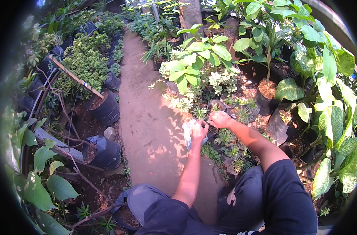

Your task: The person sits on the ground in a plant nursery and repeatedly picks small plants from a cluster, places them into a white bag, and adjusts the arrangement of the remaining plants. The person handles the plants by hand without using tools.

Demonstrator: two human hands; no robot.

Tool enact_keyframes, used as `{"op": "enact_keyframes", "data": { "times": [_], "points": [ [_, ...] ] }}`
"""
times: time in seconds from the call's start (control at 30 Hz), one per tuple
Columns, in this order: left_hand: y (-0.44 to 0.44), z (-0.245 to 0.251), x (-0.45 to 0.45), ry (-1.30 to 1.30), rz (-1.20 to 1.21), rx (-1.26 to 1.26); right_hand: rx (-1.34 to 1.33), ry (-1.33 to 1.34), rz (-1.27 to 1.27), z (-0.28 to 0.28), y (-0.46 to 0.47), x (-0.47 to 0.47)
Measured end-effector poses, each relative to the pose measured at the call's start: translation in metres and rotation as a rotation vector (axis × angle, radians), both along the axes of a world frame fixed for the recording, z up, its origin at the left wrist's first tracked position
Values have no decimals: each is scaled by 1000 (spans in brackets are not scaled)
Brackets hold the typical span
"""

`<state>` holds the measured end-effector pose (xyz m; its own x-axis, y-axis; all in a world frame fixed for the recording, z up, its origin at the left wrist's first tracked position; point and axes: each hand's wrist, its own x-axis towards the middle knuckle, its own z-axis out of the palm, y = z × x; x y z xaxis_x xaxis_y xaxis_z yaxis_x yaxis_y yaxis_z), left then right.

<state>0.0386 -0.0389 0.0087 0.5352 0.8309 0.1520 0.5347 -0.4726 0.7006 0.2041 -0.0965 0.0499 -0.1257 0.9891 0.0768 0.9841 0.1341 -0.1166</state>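
My left hand (198, 131) is curled over a whitish, see-through plastic bag (188, 135), which shows on both sides of the wrist and appears to be gripped by it. Just right of it, my right hand (219, 119) has its fingers bent inward, fingertips close to the left thumb. Anything small between those fingertips is too small to tell. Around both hands stand small grassy plants in dark nursery bags: one spiky tuft (200, 112) lies just beyond them, another (224, 137) below the right forearm.
A concrete path (149, 117) runs ahead, under my left forearm. On its left stand black soil-filled grow bags (103, 152), a wooden stick (75, 76) and bare branches (78, 170). Large-leaved plants (325, 120) crowd the right; a leafy light-green shrub (193, 64) overhangs the path's right edge.
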Motion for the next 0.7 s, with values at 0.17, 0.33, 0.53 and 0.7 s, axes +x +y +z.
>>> {"op": "enact_keyframes", "data": {
  "times": [0.17, 0.33, 0.53, 0.7],
  "points": [
    [14, 16, -7, -144, 7, 62, -10, 27, -52, 7, 4, -12],
    [33, 9, -28, -45, 79, 32, 27, 62, -13, 13, 11, -37],
    [35, 1, -44, -50, 267, 132, -77, 179, 66, 13, 15, -52],
    [50, -14, -57, -66, 275, -244, -182, 172, 111, -13, 25, -53]
  ]
}}
